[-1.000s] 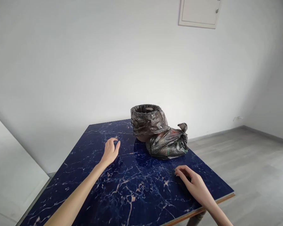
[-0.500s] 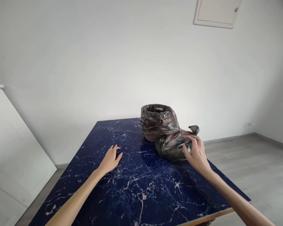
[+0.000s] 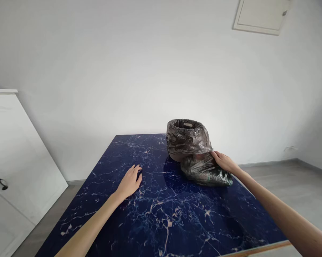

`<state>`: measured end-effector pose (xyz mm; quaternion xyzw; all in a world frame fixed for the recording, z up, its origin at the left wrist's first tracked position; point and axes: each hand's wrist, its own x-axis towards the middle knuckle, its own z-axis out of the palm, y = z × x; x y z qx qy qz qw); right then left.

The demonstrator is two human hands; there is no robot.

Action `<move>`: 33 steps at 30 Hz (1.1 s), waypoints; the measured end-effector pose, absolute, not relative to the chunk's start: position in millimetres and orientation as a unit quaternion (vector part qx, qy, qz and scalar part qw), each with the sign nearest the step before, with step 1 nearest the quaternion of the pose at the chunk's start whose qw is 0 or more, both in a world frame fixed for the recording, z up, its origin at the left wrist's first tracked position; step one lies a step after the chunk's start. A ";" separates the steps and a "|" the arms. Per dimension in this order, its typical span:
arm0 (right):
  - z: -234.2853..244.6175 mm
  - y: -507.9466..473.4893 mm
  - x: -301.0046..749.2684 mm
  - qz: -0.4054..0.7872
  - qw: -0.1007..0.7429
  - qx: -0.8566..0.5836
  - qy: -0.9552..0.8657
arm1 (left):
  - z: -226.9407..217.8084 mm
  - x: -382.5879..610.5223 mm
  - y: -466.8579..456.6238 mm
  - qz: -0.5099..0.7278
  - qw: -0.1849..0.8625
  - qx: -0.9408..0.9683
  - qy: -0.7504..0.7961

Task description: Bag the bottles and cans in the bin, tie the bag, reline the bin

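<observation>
Firstly, locate the filled, translucent black plastic bag on the blue marble-patterned tabletop, in front of the round bin draped with a crinkled black plastic liner. Right hand: fingers together at the bag's upper end; pinch on the film cannot be confirmed. Grip clear of the liner's hem. Left hand: loosely spread, holding nothing; available for support underneath.

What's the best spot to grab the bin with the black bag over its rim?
I'd probably pinch the left rim of the lined trash bin, coming from above left: its round mouth opens upward, while the filled garbage bag and the right hand crowd its lower right.
</observation>
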<state>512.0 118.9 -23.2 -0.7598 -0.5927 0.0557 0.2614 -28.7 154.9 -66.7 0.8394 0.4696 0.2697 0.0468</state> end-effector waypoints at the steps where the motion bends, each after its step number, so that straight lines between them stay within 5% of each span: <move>1: -24.8 117.0 511.5 0.065 0.259 -0.756 -0.598 | -66.5 -28.6 154.3 0.271 0.049 0.839 0.469; 22: -20.5 51.8 403.2 0.081 0.197 -0.736 -0.643 | -61.4 -30.2 143.3 0.291 0.108 0.835 0.454; 33: -22.0 62.4 305.5 0.060 0.236 -0.682 -0.689 | -45.4 -37.4 142.7 0.341 0.262 0.761 0.485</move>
